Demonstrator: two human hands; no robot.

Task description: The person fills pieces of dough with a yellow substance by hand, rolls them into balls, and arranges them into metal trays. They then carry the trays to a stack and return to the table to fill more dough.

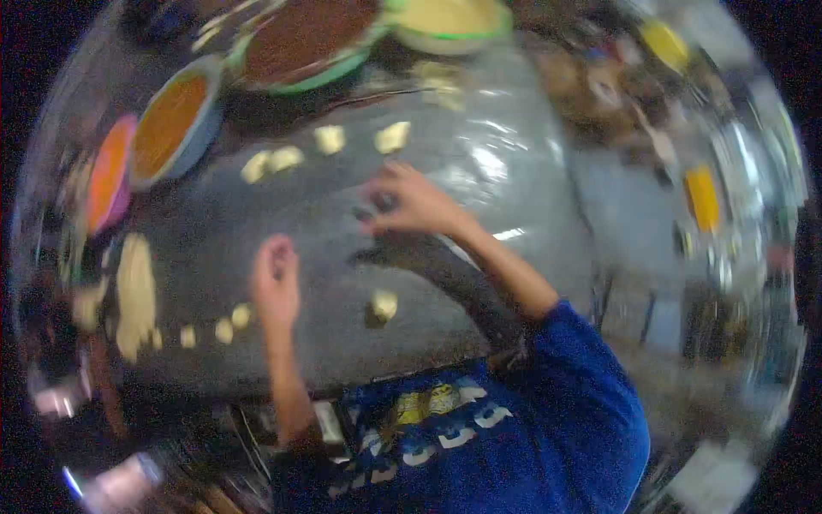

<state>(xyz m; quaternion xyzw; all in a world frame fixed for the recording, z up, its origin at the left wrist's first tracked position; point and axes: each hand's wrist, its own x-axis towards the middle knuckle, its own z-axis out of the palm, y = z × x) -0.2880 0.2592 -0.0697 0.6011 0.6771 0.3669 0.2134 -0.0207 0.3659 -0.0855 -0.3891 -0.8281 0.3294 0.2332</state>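
My left hand (276, 278) is above the grey work surface (342, 257) on the left. Its fingers are blurred and bent inward, and I cannot see whether anything is between them. Farther right, my right hand (413, 202) reaches over the surface with thumb and fingers curved apart; no held thing shows in the gap. Just beyond it lies a pale dough piece (393, 137). Another dough lump (384, 306) rests nearer my body. Several small pieces (224, 331) sit in a row by my left hand, beside a long strip of dough (136, 291).
Along the far edge stand a basin of dark brown filling (312, 38), a bowl of yellow filling (449, 17), a bowl of orange-brown filling (171, 124) and a pink-rimmed bowl (111, 176). More dough pieces (286, 158) lie before them. Blurred clutter, including a yellow object (702, 199), is at right.
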